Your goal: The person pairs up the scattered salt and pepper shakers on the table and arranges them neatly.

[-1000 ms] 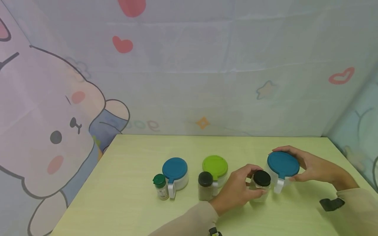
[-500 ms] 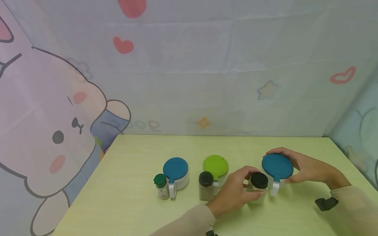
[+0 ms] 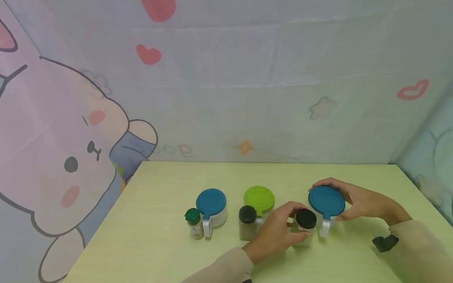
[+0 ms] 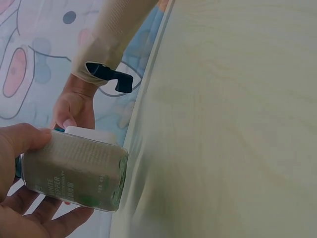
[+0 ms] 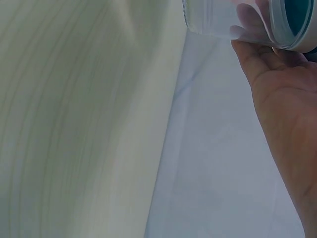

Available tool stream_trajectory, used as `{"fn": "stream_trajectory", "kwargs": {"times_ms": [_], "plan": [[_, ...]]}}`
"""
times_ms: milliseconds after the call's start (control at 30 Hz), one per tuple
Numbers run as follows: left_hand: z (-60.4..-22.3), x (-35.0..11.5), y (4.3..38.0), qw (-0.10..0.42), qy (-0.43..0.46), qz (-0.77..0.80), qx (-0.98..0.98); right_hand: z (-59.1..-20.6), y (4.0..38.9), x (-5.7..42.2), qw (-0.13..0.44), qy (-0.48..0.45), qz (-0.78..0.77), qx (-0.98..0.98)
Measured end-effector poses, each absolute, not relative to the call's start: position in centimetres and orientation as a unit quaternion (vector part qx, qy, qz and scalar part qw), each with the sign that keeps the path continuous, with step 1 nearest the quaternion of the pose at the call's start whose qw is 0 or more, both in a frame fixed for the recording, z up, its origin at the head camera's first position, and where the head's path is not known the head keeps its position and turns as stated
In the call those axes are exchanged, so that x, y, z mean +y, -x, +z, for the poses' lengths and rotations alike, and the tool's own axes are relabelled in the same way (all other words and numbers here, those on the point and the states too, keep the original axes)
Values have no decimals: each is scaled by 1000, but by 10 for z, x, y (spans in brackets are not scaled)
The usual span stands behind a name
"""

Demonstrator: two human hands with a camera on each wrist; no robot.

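Note:
My left hand (image 3: 276, 232) grips a pepper jar (image 4: 74, 171) with a black lid (image 3: 306, 218) in the head view; "white pepper" is printed on its side in the left wrist view. Just right of it, my right hand (image 3: 364, 202) holds a clear seasoning jar (image 5: 218, 20) round its side. That jar has a blue lid (image 3: 326, 200) and a white handle (image 3: 325, 228) pointing toward me. The two held jars stand side by side, upright, close over the table (image 3: 159, 251). Left of my left hand is another black-lidded spice jar (image 3: 247, 230).
A green-lidded seasoning jar (image 3: 259, 198) stands behind the other black-lidded jar. Farther left, a second blue-lidded seasoning jar (image 3: 211, 202) has a small green-capped shaker (image 3: 194, 226) beside its handle. A printed cloth (image 3: 230, 78) hangs behind the table's back edge.
Both hands have shifted left and slightly toward me, carrying the pepper jar and the blue-lidded seasoning jar with them. The other jars stay put.

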State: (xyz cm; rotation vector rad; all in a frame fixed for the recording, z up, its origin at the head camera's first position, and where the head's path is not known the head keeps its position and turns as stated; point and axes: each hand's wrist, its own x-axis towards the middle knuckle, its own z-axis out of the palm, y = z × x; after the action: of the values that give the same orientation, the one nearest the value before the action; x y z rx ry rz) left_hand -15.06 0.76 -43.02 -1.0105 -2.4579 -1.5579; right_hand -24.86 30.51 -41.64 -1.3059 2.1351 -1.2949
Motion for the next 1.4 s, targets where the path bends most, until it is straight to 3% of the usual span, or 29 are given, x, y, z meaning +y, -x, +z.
{"fn": "stream_trajectory", "kwargs": {"times_ms": [1400], "plan": [[-439, 1, 152, -8, 324, -520, -790, -431, 264, 287, 219, 456, -462, 728]]}}
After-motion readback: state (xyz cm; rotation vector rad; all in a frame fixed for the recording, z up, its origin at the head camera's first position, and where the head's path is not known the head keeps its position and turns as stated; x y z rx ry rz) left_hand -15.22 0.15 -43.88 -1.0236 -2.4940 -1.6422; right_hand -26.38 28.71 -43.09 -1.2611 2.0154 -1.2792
